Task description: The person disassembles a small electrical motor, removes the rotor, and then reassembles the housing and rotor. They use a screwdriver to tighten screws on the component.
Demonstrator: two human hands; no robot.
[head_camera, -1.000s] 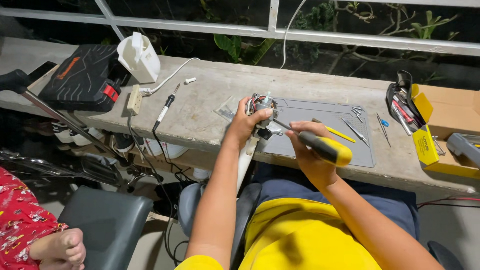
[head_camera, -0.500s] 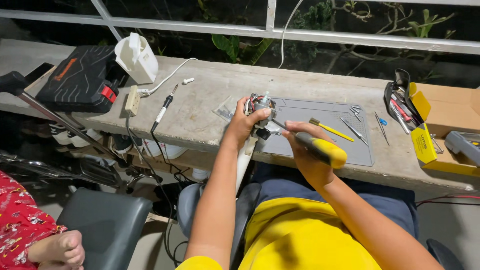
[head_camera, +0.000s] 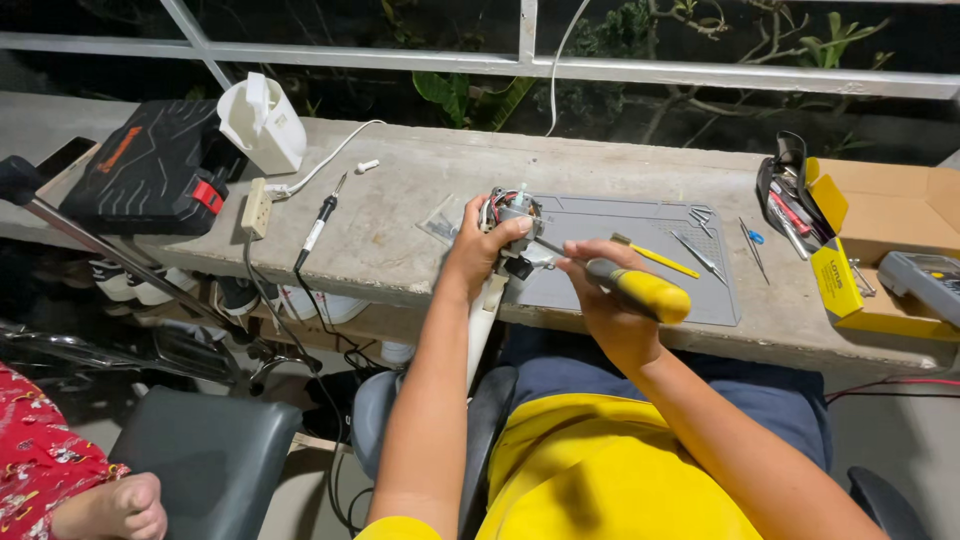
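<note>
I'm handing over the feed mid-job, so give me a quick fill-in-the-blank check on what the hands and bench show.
1. The right hand grips a screwdriver with a ____ handle.
2. The left hand holds a small motor assembly over the edge of the grey ____.
3. The soldering iron lies on the concrete ledge to the ____ of the left hand.

Missing words: yellow; work mat; left

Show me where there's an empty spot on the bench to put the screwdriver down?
Bare concrete lies between the soldering iron and the left hand. The grey mat is free behind the right hand, up to the tweezers. It is crowded at the right by the cardboard box, and at the left by the black tool case.
</note>
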